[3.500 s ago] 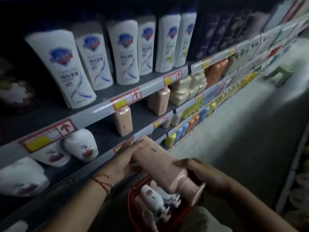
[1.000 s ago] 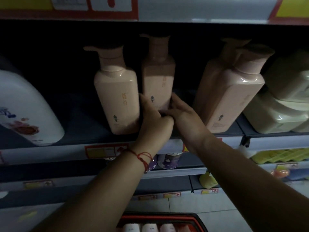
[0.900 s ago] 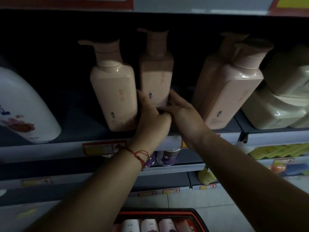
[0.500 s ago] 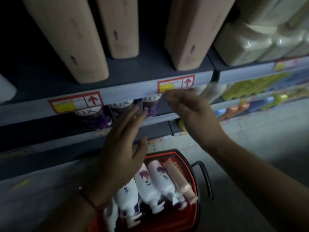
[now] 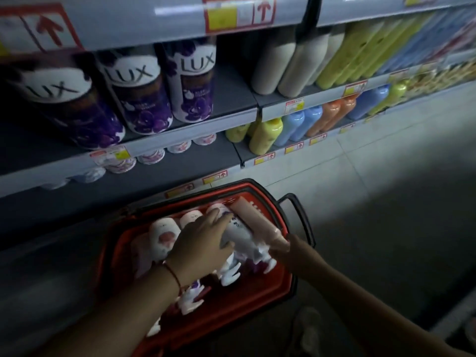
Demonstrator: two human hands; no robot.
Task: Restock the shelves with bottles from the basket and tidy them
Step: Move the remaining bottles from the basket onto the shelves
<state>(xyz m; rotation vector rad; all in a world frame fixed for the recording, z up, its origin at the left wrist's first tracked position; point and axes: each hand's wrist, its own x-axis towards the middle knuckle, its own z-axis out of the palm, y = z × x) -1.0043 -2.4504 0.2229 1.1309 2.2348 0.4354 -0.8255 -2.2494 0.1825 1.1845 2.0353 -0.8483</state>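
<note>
On the floor below the shelves stands a red basket (image 5: 247, 302) holding several white pump bottles (image 5: 164, 234) and one pink bottle (image 5: 253, 216) along its right side. My left hand (image 5: 203, 244) lies spread over the white bottles, its fingertips reaching toward the pink bottle's body. My right hand (image 5: 287, 249) is at the pink bottle's pump end with its fingers curled around it; blur hides the fingertips.
Purple Lux bottles (image 5: 144, 94) fill the shelf above the basket, with cream bottles (image 5: 283, 65) and yellow ones (image 5: 347, 50) to their right. Lower shelves carry yellow, blue and orange bottles (image 5: 293, 127). The basket's black handle (image 5: 300, 217) juts right over grey floor tiles (image 5: 373, 202).
Both hands let go of the pink bottle set on the upper shelf and dropped into the basket. The view has tilted down from that shelf to the basket.
</note>
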